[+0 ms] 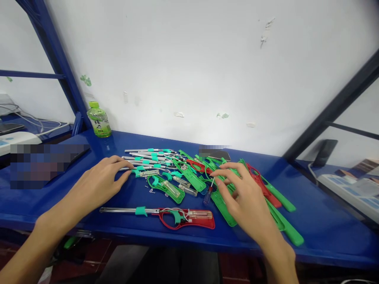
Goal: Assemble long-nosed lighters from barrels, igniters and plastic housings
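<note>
Two bare hands reach over a blue table. The right hand has its fingertips at the shaft of a small screwdriver, its handle slanting toward the wearer; whether they pinch it, I cannot tell. The left hand curves, thumb near fingers, at a metal lighter tube; its hold is unclear. Between the hands lies an open green lighter; nearer the wearer, an open red one.

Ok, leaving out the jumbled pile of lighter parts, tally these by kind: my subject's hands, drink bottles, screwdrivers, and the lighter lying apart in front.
Left hand and right hand: 2
Green tea bottle: 1
Screwdriver: 1
Opened red lighter: 1
Total: 5
</note>
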A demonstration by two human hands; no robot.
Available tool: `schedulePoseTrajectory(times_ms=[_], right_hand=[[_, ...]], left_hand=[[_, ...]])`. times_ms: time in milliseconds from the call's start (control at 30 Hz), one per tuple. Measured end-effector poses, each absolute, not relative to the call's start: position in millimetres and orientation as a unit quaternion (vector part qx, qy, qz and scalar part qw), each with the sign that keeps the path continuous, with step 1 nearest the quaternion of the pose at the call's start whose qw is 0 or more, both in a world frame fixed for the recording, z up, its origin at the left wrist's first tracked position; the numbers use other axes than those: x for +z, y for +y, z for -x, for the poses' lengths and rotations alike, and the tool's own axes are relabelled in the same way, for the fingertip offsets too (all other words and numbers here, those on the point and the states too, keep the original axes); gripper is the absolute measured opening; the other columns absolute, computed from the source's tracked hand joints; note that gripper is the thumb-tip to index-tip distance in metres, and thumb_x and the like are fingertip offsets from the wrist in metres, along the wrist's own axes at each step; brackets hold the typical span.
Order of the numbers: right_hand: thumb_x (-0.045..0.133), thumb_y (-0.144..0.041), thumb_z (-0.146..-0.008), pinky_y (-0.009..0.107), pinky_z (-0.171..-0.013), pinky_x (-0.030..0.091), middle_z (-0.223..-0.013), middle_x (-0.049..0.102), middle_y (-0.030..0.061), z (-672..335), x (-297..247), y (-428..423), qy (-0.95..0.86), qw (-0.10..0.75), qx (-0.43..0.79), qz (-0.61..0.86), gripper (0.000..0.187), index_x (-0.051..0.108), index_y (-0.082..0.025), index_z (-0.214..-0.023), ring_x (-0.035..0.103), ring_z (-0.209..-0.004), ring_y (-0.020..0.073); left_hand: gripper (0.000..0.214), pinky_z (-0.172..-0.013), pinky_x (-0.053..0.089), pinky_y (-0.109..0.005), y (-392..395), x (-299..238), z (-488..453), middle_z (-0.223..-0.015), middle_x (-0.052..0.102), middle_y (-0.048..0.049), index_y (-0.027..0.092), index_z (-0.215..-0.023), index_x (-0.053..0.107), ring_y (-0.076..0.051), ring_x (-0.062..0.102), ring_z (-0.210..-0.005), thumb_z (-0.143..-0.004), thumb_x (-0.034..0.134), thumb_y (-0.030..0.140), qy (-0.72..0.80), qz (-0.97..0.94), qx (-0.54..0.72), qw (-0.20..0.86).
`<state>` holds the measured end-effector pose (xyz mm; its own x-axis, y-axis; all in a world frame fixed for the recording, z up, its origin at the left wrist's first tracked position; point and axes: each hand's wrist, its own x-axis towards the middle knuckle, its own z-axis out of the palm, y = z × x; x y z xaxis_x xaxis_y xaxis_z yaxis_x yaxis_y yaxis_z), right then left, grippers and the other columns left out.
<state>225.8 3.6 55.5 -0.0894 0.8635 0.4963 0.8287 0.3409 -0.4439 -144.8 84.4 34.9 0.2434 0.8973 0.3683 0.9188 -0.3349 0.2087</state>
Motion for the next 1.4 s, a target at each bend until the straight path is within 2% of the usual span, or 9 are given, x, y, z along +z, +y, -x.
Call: schedulePoseTrajectory(times_ms=[167, 300, 400, 500, 700, 900, 1033, 1133, 1400], right_hand=[[0.051, -0.030, -0.109, 0.033, -0.063, 0.056, -0.123, 0.068, 0.0061, -226.4, 52.4, 7.0, -0.736, 0.337, 0.002, 0.587, 0.021, 0.072, -0.028, -0.111, 0.071, -0.084, 0.0196], [0.060, -0.027, -0.106, 0.044, -0.087, 0.058, -0.113, 0.078, 0.0050, -218.2, 43.8, 12.9, -0.764, 0.297, -0.026, 0.573, 0.016, 0.071, -0.026, -0.117, 0.069, -0.109, 0.0288], [0.068, -0.028, -0.102, 0.052, -0.104, 0.052, -0.119, 0.079, 0.0048, -209.3, 34.1, 18.0, -0.787, 0.269, -0.015, 0.555, 0.020, 0.072, -0.026, -0.121, 0.063, -0.124, 0.0323], [0.070, -0.028, -0.101, 0.058, -0.112, 0.046, -0.123, 0.079, 0.0054, -202.4, 25.2, 22.2, -0.790, 0.256, -0.020, 0.557, 0.022, 0.074, -0.026, -0.123, 0.057, -0.134, 0.0359], [0.065, -0.028, -0.104, 0.057, -0.110, 0.047, -0.121, 0.078, 0.0089, -198.5, 20.1, 25.8, -0.790, 0.244, -0.029, 0.562, 0.021, 0.074, -0.025, -0.123, 0.062, -0.127, 0.0340], [0.056, -0.045, -0.108, 0.054, -0.113, 0.045, -0.138, 0.070, 0.0086, -227.8, 27.3, 29.7, -0.764, 0.304, -0.048, 0.567, 0.032, 0.069, -0.028, -0.132, 0.061, -0.130, 0.0309], [0.053, -0.047, -0.104, 0.052, -0.111, 0.046, -0.129, 0.074, 0.0100, -282.1, 31.6, 29.2, -0.699, 0.303, -0.104, 0.639, 0.033, 0.075, -0.026, -0.118, 0.063, -0.125, 0.0328], [0.050, -0.044, -0.101, 0.052, -0.103, 0.049, -0.118, 0.078, 0.0111, -325.6, 32.4, 22.3, -0.654, 0.297, -0.120, 0.686, 0.035, 0.077, -0.024, -0.110, 0.068, -0.113, 0.0350], [0.051, -0.045, -0.097, 0.047, -0.089, 0.053, -0.108, 0.082, 0.0128, -391.1, 6.9, 10.9, -0.574, 0.248, -0.094, 0.775, 0.041, 0.079, -0.020, -0.113, 0.075, -0.100, 0.0358]], left_hand=[[0.049, -0.103, 0.053, -0.053, 92.1, 26.0, 150.3, -0.120, 0.073, -0.0144, 0.021, -0.113, 0.077, -0.037, 0.067, -0.114, -0.101, 0.044, 0.056, -0.530, 0.821, -0.213, 0.006], [0.052, -0.104, 0.052, -0.053, 92.1, 20.9, 148.6, -0.123, 0.071, -0.0142, 0.022, -0.116, 0.077, -0.036, 0.065, -0.116, -0.104, 0.041, 0.057, -0.514, 0.831, -0.210, 0.012], [0.048, -0.105, 0.051, -0.051, 86.4, 25.7, 144.8, -0.123, 0.071, -0.0124, 0.022, -0.118, 0.076, -0.035, 0.064, -0.118, -0.105, 0.042, 0.055, -0.510, 0.835, -0.206, 0.013], [0.041, -0.108, 0.048, -0.049, 78.7, 35.5, 140.1, -0.127, 0.069, -0.0105, 0.021, -0.121, 0.073, -0.032, 0.063, -0.121, -0.109, 0.044, 0.046, -0.515, 0.835, -0.194, 0.007], [0.040, -0.109, 0.047, -0.048, 71.3, 43.6, 137.4, -0.127, 0.068, -0.0103, 0.019, -0.121, 0.072, -0.030, 0.062, -0.119, -0.109, 0.043, 0.044, -0.516, 0.833, -0.198, 0.014], [0.045, -0.111, 0.046, -0.050, 68.6, 42.0, 141.6, -0.130, 0.067, -0.0116, 0.019, -0.122, 0.072, -0.031, 0.062, -0.120, -0.108, 0.041, 0.049, -0.501, 0.836, -0.222, 0.028], [0.048, -0.110, 0.048, -0.052, 68.0, 43.0, 140.5, -0.125, 0.069, -0.0100, 0.022, -0.117, 0.075, -0.031, 0.065, -0.117, -0.105, 0.041, 0.054, -0.496, 0.832, -0.248, 0.033], [0.053, -0.108, 0.051, -0.055, 70.1, 42.2, 139.7, -0.121, 0.071, -0.0103, 0.023, -0.113, 0.077, -0.033, 0.067, -0.115, -0.101, 0.041, 0.060, -0.496, 0.829, -0.256, 0.019], [0.055, -0.100, 0.057, -0.059, 83.0, 28.5, 144.2, -0.115, 0.076, -0.0091, 0.028, -0.109, 0.080, -0.035, 0.071, -0.111, -0.097, 0.041, 0.065, -0.496, 0.833, -0.245, 0.024]])
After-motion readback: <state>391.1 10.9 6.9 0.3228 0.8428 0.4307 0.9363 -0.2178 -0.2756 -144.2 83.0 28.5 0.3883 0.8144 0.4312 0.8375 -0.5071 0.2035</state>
